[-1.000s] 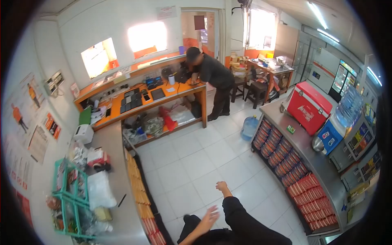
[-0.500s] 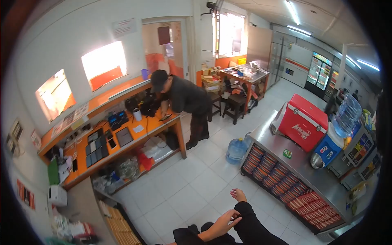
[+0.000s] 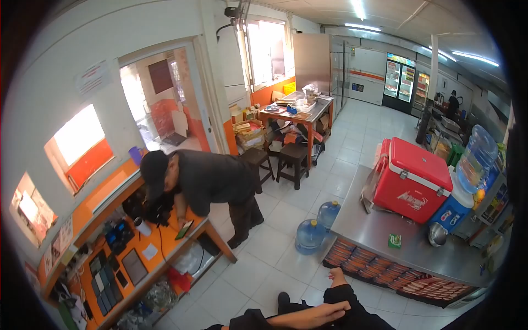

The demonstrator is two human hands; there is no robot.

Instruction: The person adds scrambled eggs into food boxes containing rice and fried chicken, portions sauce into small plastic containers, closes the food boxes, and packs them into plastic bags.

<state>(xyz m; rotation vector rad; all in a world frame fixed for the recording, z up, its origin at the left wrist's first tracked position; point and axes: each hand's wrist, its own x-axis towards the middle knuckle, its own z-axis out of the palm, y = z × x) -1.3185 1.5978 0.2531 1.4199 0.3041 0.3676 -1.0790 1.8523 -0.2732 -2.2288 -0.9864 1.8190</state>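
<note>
My left hand [image 3: 331,312] reaches across from the lower left, its fingers pinched together at the black right sleeve [image 3: 352,308]. My right hand [image 3: 336,278] extends from that sleeve, just above my left hand, close to the lower edge of the counter. Its fingers are small in view, look apart and hold nothing that I can see. Below the steel counter top [image 3: 352,220] are stacked red and orange packs [image 3: 385,273].
A person in black [image 3: 212,179] leans over an orange desk [image 3: 159,247], a hand at a phone [image 3: 184,230]. Water jugs [image 3: 310,236] stand on the floor beside the counter, which bears a red cooler [image 3: 412,181]. Stools [image 3: 293,164] are farther back.
The view has swung right and moved closer to the leaning person. My left hand, apart from the right sleeve at first, has come onto it. Both hands now appear lower in view.
</note>
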